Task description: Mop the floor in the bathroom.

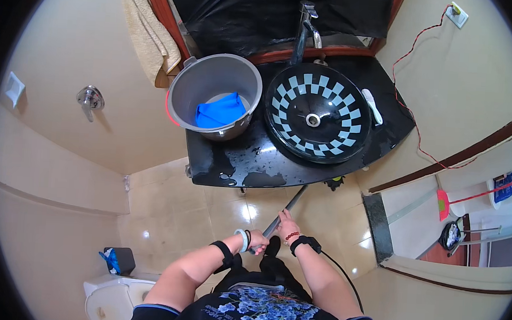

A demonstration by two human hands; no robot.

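Both my hands are closed on a long grey pole [273,224], which slants away from me and passes under the front edge of the black counter [255,171]. Its far end is hidden there, so I cannot tell what tool it belongs to. My left hand [257,241] grips the near end, close to my body. Farther along the pole, my right hand [288,227] holds it at its right side. A dark thing with yellow-green spots [335,183] peeks out beneath the counter.
On the wet counter stand a grey bucket [184,91] with a blue cloth [221,111] inside, a checkered black basin [292,140] under a tap [301,36], and a white brush-like thing [372,107]. A toilet [109,300] and small bin [122,260] are at lower left.
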